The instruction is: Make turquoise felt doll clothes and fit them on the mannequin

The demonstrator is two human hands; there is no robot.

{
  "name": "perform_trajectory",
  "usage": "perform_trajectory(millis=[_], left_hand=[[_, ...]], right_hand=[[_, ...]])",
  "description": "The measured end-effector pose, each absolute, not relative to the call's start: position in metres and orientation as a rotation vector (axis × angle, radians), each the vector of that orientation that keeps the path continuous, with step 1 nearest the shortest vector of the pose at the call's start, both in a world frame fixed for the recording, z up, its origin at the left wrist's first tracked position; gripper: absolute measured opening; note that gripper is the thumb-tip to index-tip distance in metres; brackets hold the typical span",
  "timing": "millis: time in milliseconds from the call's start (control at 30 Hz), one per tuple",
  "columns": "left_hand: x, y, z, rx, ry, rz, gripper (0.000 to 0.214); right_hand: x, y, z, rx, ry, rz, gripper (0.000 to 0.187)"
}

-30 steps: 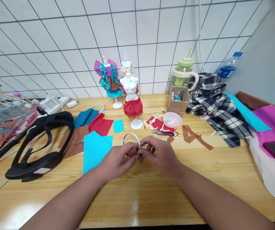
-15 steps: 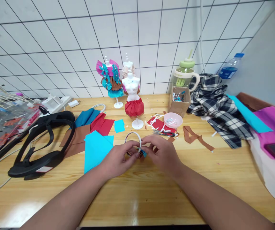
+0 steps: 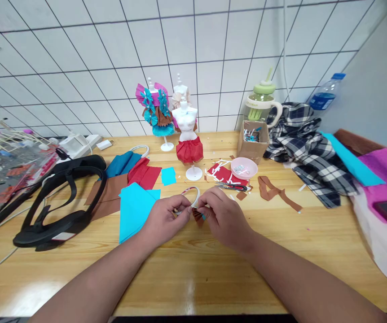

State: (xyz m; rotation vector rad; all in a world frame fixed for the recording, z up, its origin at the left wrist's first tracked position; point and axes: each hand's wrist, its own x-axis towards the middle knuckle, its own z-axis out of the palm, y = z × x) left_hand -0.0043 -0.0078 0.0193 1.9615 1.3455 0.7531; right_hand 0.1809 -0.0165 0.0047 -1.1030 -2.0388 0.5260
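Note:
My left hand (image 3: 166, 220) is closed on a roll of white tape (image 3: 197, 197), thumb and fingers pinching its near rim. Close beside it, my right hand (image 3: 225, 219) has its fingers pinched together at a small pleated piece of brown and blue paper (image 3: 198, 217), which hangs just below the roll. The fingers partly hide both the roll and the paper. Beyond the hands stands a small white dress form (image 3: 184, 119) wearing a puffy red paper skirt (image 3: 189, 150). Bright blue paper sheets (image 3: 136, 213) lie beside my left hand.
Scissors (image 3: 232, 186) lie by a pink dish (image 3: 244, 168) and white paper strips. Behind them stand a cardboard box (image 3: 252, 148) and a green-lidded jug (image 3: 263, 92). A black headset (image 3: 59, 235) sits left, a plaid cloth (image 3: 314, 161) right. A decorated dress form (image 3: 160, 119) stands at the back.
The tape roll has tipped lower and flatter in my left hand. My right hand has drawn slightly closer to it, and more of the pleated brown paper's folds show.

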Motion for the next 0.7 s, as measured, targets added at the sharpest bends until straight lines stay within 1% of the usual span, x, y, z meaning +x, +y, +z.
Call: perform_trajectory(millis=[100, 167, 233, 267, 367, 433, 467, 533, 633, 700], left_hand=[[-0.013, 0.001, 0.019, 1.750, 1.394, 0.879, 0.016], [-0.025, 0.014, 0.018, 1.558, 1.476, 1.084, 0.015], [-0.039, 0.026, 0.016, 1.535, 1.616, 1.226, 0.017], [-0.044, 0.031, 0.014, 1.613, 1.685, 1.170, 0.018], [-0.052, 0.038, 0.008, 1.990, 1.884, 0.757, 0.023], [-0.050, 0.038, 0.004, 2.162, 1.939, 0.504, 0.028], [-0.049, 0.037, 0.003, 2.231, 1.939, 0.453, 0.030], [-0.044, 0.034, 0.002, 2.346, 1.886, 0.529, 0.033], [-0.034, 0.026, 0.006, 2.297, 1.622, 0.829, 0.034], [-0.025, 0.018, 0.010, 2.146, 1.370, 0.810, 0.036]], right_hand=[[0.182, -0.018, 0.007, -1.035, -2.023, 0.492, 0.011], [0.187, -0.018, 0.010, -1.004, -1.963, 0.497, 0.010], [0.192, -0.014, 0.012, -1.015, -1.888, 0.539, 0.009], [0.195, -0.012, 0.012, -1.042, -1.852, 0.579, 0.008], [0.198, -0.005, 0.009, -1.154, -1.763, 0.769, 0.007], [0.198, -0.002, 0.006, -1.203, -1.726, 0.913, 0.007], [0.197, -0.001, 0.005, -1.216, -1.717, 0.972, 0.007], [0.195, -0.001, 0.003, -1.226, -1.717, 1.049, 0.008], [0.192, -0.003, 0.002, -1.241, -1.723, 1.078, 0.008], [0.191, -0.004, 0.002, -1.255, -1.727, 1.086, 0.007]])
